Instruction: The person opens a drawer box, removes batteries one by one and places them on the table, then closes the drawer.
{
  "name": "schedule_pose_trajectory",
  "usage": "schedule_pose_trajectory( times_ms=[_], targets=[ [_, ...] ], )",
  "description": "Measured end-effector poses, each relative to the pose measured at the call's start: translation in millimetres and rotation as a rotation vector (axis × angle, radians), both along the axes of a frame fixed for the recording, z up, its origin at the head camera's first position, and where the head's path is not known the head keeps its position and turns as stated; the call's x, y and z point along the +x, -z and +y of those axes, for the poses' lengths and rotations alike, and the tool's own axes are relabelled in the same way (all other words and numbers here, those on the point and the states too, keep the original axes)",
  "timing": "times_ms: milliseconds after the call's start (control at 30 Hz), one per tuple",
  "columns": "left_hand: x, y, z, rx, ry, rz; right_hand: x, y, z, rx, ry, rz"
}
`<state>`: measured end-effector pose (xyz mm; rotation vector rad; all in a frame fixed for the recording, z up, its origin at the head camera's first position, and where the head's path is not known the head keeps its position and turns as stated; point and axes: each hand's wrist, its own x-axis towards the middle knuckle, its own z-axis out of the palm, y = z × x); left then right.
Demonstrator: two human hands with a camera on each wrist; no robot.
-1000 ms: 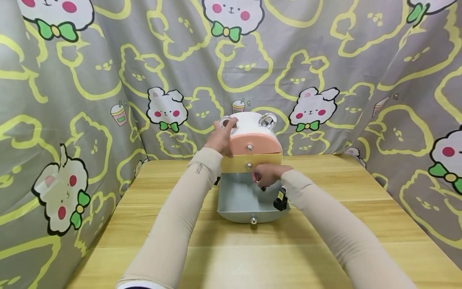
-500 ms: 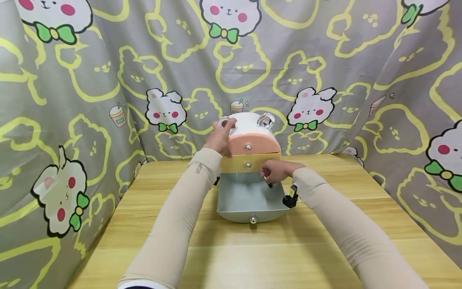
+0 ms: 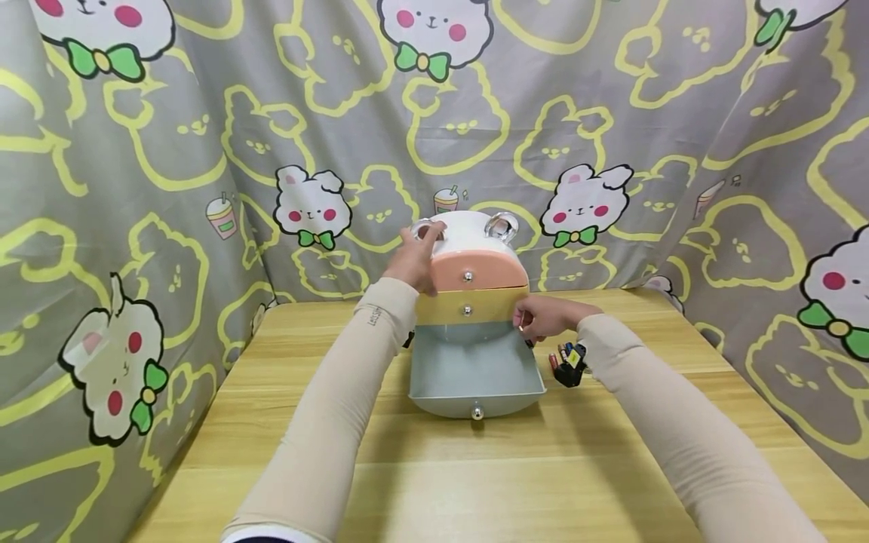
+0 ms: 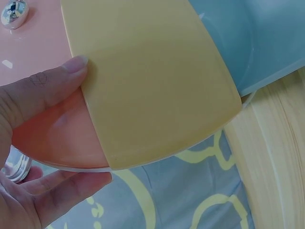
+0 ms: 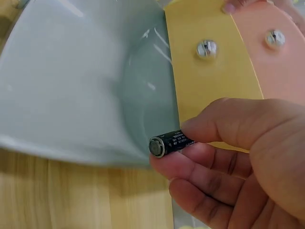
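Note:
A small drawer cabinet point(image 3: 465, 230) with a white top and clear ring-shaped ears stands on the table. My left hand point(image 3: 412, 260) grips its left side, with the thumb point(image 4: 52, 88) on the front and the fingers round the edge. Both the orange drawer point(image 3: 485, 268) and the yellow drawer point(image 3: 437, 308) are closed. Below them, the grey-blue drawer point(image 3: 468, 369) is pulled out, and nothing lies on its visible floor. Between thumb and fingers, my right hand point(image 3: 553, 315) pinches a black battery point(image 5: 169, 144) at the drawer's right edge.
Several small red and blue cylinders point(image 3: 562, 353) lie on the wooden table point(image 3: 475, 483) right of the drawer, partly behind the black camera point(image 3: 570, 371) on my right wrist. A patterned curtain point(image 3: 462, 113) encloses the back and sides.
My right hand has moved right, from over the open drawer to its right edge, with the battery in its fingers. The small cylinders have come into sight. My left hand stays put.

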<state>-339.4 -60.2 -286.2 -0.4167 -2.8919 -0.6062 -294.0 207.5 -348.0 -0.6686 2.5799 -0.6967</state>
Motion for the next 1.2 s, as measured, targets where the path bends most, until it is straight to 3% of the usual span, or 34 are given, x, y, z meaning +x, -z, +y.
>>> schedule_pose_trajectory(
  times_ms=[600,1200],
  targets=[
    [-3.7,0.4,4,0.016,-0.006,-0.017,4.3,29.8,55,-0.084,0.11,-0.097],
    [-3.5,2.4,1,0.012,-0.004,0.004,20.1,64.4,76,-0.136,0.155,-0.173]
  ],
)
